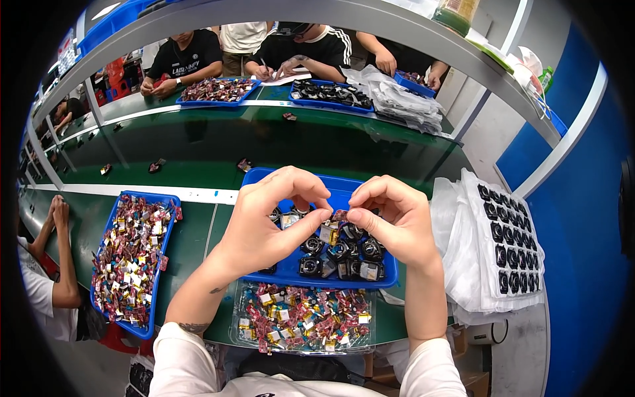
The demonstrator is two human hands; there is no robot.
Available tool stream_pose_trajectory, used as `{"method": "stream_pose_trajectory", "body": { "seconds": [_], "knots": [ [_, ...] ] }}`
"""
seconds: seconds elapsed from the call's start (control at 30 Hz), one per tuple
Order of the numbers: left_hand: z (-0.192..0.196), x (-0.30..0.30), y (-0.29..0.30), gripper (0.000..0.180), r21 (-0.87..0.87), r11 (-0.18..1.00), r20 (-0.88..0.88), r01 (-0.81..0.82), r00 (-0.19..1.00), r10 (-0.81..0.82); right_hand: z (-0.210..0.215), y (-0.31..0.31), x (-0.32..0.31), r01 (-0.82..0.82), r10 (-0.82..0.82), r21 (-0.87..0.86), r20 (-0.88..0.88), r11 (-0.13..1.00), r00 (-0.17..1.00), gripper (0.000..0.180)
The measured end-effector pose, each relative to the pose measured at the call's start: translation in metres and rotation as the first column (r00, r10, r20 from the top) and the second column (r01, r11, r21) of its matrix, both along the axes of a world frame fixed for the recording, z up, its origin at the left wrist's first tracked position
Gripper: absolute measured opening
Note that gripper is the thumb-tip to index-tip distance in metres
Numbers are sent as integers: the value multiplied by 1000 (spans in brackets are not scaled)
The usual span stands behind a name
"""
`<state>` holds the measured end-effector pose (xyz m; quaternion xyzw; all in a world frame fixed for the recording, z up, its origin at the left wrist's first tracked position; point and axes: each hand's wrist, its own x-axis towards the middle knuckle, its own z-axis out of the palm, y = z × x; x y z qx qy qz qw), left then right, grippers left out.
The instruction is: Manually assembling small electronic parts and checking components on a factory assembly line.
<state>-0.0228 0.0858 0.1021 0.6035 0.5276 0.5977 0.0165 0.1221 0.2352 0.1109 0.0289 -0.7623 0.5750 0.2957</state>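
My left hand (272, 213) and my right hand (391, 217) come together over a blue tray (390, 272), fingertips pinched close to each other. Between the thumbs shows a small red circuit board (340, 216), gripped from both sides. A silver-and-yellow battery (329, 233) appears just below it; whether the two are joined I cannot tell. Several round black camera-like housings (311, 266) lie in the tray beneath my hands. Closer to me, a clear plastic tray (237, 324) holds a heap of red circuit boards with batteries and wires (304, 316).
Left stands another blue tray (153, 317) heaped with boards. At right, a white padded sheet stack (463, 278) carries rows of black housings (509, 241). A green conveyor belt (205, 149) bears scattered parts. Co-workers sit opposite and at left; a metal shelf frame (264, 10) arches overhead.
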Motion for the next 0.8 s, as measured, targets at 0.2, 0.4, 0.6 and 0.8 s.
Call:
{"method": "stream_pose_trajectory", "body": {
  "seconds": [0.2,0.4,0.6,0.8],
  "knots": [
    [3,-5,1,17,-152,988,-127,26,991,-46,-2,-7,-4,-52,53,26,-14,998,999,12],
    [-5,-8,3,15,-151,976,216,160,968,-125,-2,-2,-1,56,-56,2,62,998,997,13],
    [-1,-4,2,14,-314,941,173,126,982,-74,-6,-2,-7,43,-44,72,19,997,999,10],
    [-1,-4,2,18,-371,907,319,199,945,-77,-6,-3,-9,72,-56,204,-81,976,995,13]
  ]
}}
